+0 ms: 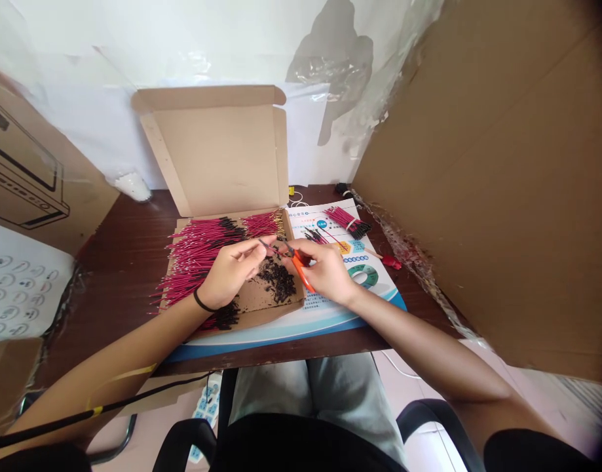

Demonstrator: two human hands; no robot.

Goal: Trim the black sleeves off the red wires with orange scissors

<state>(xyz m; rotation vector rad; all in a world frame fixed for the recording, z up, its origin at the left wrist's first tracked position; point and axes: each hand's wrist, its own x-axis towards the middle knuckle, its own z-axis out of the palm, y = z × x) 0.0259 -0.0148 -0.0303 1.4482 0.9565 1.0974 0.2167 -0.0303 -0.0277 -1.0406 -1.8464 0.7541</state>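
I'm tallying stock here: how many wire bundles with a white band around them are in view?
1: the banded bundle on the printed sheet, right of the open box. Others may be hidden.

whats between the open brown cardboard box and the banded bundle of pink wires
Loose pink wires with black ends, on the printed white-and-blue paper sheet; head view.
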